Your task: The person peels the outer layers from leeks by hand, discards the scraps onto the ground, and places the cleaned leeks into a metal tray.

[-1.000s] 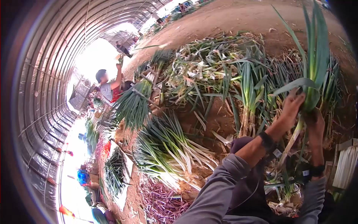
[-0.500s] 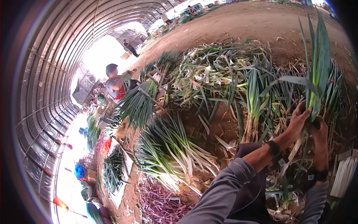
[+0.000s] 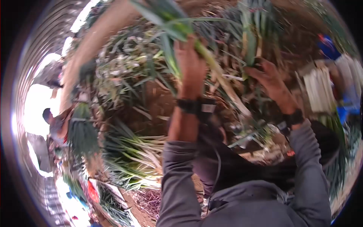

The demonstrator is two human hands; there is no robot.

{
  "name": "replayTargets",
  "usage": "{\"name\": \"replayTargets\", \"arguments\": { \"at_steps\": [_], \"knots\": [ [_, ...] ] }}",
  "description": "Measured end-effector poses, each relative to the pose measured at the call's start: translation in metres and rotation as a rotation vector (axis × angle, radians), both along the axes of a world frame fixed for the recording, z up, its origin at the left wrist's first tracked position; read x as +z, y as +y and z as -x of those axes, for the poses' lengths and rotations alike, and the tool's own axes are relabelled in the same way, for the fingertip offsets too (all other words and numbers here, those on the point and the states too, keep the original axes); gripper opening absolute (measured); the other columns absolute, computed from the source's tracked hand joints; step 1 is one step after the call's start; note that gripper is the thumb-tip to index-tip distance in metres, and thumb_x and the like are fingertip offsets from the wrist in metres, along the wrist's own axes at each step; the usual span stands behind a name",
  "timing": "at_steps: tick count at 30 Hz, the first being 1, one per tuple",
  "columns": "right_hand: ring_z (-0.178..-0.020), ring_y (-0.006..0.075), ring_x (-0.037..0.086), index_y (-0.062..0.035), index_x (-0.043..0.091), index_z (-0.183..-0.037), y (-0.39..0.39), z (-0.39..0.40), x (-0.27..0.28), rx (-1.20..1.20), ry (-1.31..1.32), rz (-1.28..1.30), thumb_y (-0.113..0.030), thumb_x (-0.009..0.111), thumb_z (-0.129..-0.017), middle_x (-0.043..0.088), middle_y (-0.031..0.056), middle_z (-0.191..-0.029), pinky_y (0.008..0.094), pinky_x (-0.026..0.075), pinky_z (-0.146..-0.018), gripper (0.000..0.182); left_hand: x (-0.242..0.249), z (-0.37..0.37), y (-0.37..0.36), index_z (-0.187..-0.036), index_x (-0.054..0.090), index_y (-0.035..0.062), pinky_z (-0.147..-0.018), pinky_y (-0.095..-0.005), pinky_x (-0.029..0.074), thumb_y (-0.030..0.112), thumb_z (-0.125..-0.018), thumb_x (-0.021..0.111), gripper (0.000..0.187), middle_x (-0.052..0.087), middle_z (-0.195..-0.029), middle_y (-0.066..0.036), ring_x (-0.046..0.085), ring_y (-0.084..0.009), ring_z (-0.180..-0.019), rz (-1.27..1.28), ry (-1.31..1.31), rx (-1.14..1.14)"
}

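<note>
My left hand (image 3: pixel 191 62) is closed round a long green onion (image 3: pixel 221 81). Its broad green leaves spread toward the top of the view, and its pale stalk slants down to the right with the root end free. To the right, my right hand (image 3: pixel 269 77) has its thumb and fingers drawn together at a strip of green leaf (image 3: pixel 249 49). Blur hides exactly how the fingers meet it. Behind this hand stand more green onions with upright leaves. Below both hands lie leaf scraps and peelings (image 3: pixel 261 138).
Trimmed green onions (image 3: pixel 132 157) lie in a pile at left, near purple peelings (image 3: pixel 147 202). A heap of discarded leaves (image 3: pixel 124 68) lies beyond. White-stalked bundles (image 3: pixel 319 89) sit at right. Another person (image 3: pixel 58 125) works at far left beside a leafy bundle (image 3: pixel 81 130).
My view has turned right. Both hands were together on the green onion; now they are apart, the left carrying it away and the right at a leaf strip. The onion has tilted leftward.
</note>
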State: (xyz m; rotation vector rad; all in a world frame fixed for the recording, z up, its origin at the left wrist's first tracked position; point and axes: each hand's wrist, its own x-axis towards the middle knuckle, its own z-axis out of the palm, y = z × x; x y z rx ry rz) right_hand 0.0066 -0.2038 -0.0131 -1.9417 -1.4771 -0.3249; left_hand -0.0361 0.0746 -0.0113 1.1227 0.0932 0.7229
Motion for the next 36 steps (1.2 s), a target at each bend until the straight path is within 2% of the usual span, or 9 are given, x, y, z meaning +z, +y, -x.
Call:
{"name": "replayTargets", "arguments": {
  "at_steps": [2,4,8,9,11,15,22,33,36],
  "knots": [
    [-0.07,0.0213,0.061,0.0022,0.061,-0.118,-0.006,0.013,-0.022,-0.107,1.316,-0.084,-0.006,0.065,-0.092,0.064,0.0092,-0.087,0.0357,0.053,-0.063,0.028,0.016,-0.004,-0.004,-0.125,0.052,0.0089,-0.076,-0.0314,0.056,0.009,-0.096,0.065,0.032,0.064,-0.096,-0.006,0.063,-0.0166,-0.081,0.334,-0.174,-0.069],
    [-0.06,0.0192,0.06,0.006,0.063,-0.102,-0.027,0.026,-0.071,-0.161,1.233,0.146,-0.015,0.072,-0.087,0.063,0.0083,-0.078,0.0359,0.052,-0.056,0.028,0.018,0.0,0.003,-0.127,0.052,0.0082,-0.076,-0.0332,0.054,0.009,-0.096,0.065,0.033,0.063,-0.1,-0.008,0.062,-0.0179,-0.086,0.297,-0.183,-0.074],
    [-0.085,0.0374,0.069,-0.0007,0.065,-0.11,-0.071,0.043,-0.179,-0.21,0.604,1.218,-0.025,0.076,-0.083,0.07,0.021,-0.097,0.0475,0.056,-0.077,0.038,0.026,0.005,-0.003,-0.128,0.054,0.0073,-0.071,-0.0295,0.053,0.014,-0.096,0.067,0.035,0.065,-0.099,-0.007,0.062,-0.0158,-0.079,0.246,-0.174,-0.076],
    [-0.099,0.0454,0.064,-0.0047,0.065,-0.119,-0.065,0.046,-0.164,-0.273,0.592,1.097,-0.024,0.074,-0.086,0.067,0.0251,-0.112,0.0499,0.053,-0.087,0.039,0.029,0.006,-0.007,-0.132,0.052,0.0068,-0.078,-0.0329,0.052,0.031,-0.1,0.062,0.04,0.065,-0.106,-0.009,0.062,-0.018,-0.089,0.21,-0.084,-0.041],
    [-0.107,0.0377,0.066,-0.0029,0.062,-0.127,-0.035,0.037,-0.125,-0.184,0.675,0.404,-0.023,0.068,-0.094,0.067,0.0228,-0.117,0.0437,0.053,-0.09,0.039,0.027,0.005,-0.014,-0.132,0.052,0.0065,-0.083,-0.0353,0.05,0.038,-0.102,0.056,0.044,0.063,-0.111,-0.01,0.06,-0.0196,-0.094,0.286,-0.059,-0.105],
    [-0.102,0.0198,0.067,0.002,0.061,-0.128,0.041,0.009,-0.033,-0.051,0.738,-0.282,-0.008,0.065,-0.096,0.069,0.0168,-0.116,0.0306,0.055,-0.084,0.034,0.019,-0.015,-0.032,-0.131,0.051,0.007,-0.092,-0.0386,0.046,0.049,-0.105,0.045,0.05,0.059,-0.117,-0.012,0.056,-0.023,-0.099,0.355,-0.035,-0.212],
    [-0.085,0.0313,0.068,0.001,0.069,-0.113,0.083,0.003,0.004,-0.14,0.66,-0.371,-0.012,0.074,-0.088,0.068,0.0187,-0.104,0.0358,0.052,-0.076,0.029,0.023,-0.015,-0.05,-0.121,0.054,0.006,-0.089,-0.04,0.051,0.037,-0.101,0.059,0.037,0.06,-0.107,-0.01,0.057,-0.0223,-0.095,0.284,-0.136,-0.291],
    [-0.086,0.0148,0.063,0.0038,0.07,-0.101,0.062,-0.01,0.016,-0.034,1.005,-0.296,-0.019,0.079,-0.086,0.069,0.0084,-0.092,0.0334,0.051,-0.083,0.028,0.028,-0.006,-0.053,-0.123,0.055,0.0019,-0.098,-0.0414,0.051,0.033,-0.099,0.063,0.04,0.062,-0.107,-0.008,0.06,-0.0217,-0.103,0.31,-0.072,-0.383],
    [-0.089,0.0159,0.065,0.0027,0.069,-0.105,0.064,0.001,0.012,-0.225,0.742,-0.308,-0.018,0.076,-0.089,0.07,0.0125,-0.096,0.033,0.051,-0.084,0.027,0.03,-0.01,-0.058,-0.12,0.056,0.0018,-0.096,-0.0408,0.051,0.031,-0.099,0.064,0.037,0.061,-0.104,-0.008,0.06,-0.021,-0.099,0.289,-0.081,-0.401]
  ]
}}
